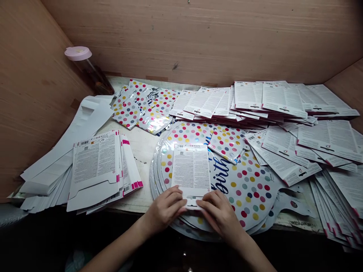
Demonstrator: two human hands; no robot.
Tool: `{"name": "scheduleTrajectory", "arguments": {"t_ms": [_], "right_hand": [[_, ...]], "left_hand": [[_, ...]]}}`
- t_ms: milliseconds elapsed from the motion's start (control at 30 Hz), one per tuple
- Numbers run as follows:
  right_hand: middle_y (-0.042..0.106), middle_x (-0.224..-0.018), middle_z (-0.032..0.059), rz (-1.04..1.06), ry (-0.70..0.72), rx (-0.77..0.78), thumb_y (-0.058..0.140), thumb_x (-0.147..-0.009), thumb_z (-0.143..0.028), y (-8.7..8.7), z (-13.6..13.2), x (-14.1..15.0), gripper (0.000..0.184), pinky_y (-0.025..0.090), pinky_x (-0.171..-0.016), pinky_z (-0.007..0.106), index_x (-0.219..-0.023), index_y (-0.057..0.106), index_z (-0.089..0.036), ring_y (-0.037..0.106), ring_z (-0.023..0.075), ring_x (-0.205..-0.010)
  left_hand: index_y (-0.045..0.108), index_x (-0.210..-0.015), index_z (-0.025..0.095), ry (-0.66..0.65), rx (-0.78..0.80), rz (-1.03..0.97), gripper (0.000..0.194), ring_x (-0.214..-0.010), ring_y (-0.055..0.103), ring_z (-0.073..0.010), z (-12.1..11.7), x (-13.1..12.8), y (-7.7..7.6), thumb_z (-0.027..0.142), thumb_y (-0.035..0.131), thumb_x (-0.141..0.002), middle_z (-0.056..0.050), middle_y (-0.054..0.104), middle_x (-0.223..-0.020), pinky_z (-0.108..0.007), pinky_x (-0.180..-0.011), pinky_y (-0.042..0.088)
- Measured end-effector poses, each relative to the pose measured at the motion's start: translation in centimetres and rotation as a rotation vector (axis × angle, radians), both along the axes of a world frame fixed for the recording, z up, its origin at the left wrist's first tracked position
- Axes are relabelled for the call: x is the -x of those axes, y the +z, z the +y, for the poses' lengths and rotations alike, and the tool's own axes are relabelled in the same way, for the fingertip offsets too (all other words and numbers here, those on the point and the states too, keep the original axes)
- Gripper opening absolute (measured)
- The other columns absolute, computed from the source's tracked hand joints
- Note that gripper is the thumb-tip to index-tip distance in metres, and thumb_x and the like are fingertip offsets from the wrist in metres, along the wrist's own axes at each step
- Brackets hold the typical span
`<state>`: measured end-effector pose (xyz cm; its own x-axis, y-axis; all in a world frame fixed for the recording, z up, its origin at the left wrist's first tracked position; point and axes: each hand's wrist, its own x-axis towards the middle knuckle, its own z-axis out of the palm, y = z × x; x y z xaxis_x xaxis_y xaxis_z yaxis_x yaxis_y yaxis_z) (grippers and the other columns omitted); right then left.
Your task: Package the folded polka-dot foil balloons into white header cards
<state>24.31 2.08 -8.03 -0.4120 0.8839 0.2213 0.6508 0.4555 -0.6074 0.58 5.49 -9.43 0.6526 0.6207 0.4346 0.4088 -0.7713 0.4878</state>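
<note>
My left hand (167, 209): low centre of the frame, fingers curled nearly closed, thumb and fingertips at the lower left edge of the printed sleeve.
My right hand (221, 211): just right of it, also curled nearly closed, gripping the sleeve's lower right edge.
Printed sleeve (191, 168): centre of the frame, text side up, its slotted flap between my two hands.
Dotted balloons (252, 181): a flat, round stack under the sleeve, "birth" in blue lettering on the top one.
Folded packet (227, 143): dotted, lying on the balloons, at the sleeve's upper right.
Dotted packets (127, 109): a loose heap, upper left of centre.
Sleeve stack (95, 166): left of the frame, text up, slightly fanned.
White papers (92, 119): left edge, beside that stack.
Sleeve piles (283, 98): overlapping across the upper right and down the right edge.
Jar (96, 77): upper left, pink-lidded, against the wooden panel (198, 41).
</note>
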Motion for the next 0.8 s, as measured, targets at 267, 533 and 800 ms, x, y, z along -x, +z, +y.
{"name": "scheduleTrajectory", "arguments": {"t_ms": [267,533,800], "right_hand": [[0.056,-0.094,0.0113,-0.041,-0.701,0.071,0.063,-0.083,-0.056,-1.9,0.6,2.5,0.039,0.047,-0.072,0.050,-0.099,0.052,-0.021,0.051,0.0311,-0.086],[0.059,-0.058,-0.0020,0.595,-0.455,0.613,0.044,-0.095,-0.056,3.8,4.2,-0.9,0.032,0.044,-0.041,0.026,-0.089,0.044,-0.024,0.056,0.0165,-0.046],[0.063,-0.097,0.0119,0.580,-1.042,0.050,0.042,-0.097,-0.040,10.7,21.8,-16.3,0.028,0.046,-0.056,0.029,-0.112,0.036,-0.018,0.071,0.0177,-0.071]], "left_hand": [[0.052,-0.114,0.015,0.821,0.144,0.166,0.044,-0.096,0.052,-0.0338,-1.1,-2.8,0.1,0.040,0.070,-0.082,-0.015,0.058,-0.105,-0.054,-0.078,0.049],[0.043,-0.124,0.023,0.799,0.198,-0.061,0.041,-0.116,0.049,-0.0334,-0.2,-2.2,2.7,0.042,0.056,-0.090,-0.014,0.050,-0.124,-0.055,-0.094,0.043],[0.049,-0.130,0.012,0.301,0.194,0.205,0.052,-0.123,0.049,-0.0341,6.7,-6.7,4.2,0.043,0.060,-0.089,-0.019,0.055,-0.129,-0.053,-0.100,0.045]]}}
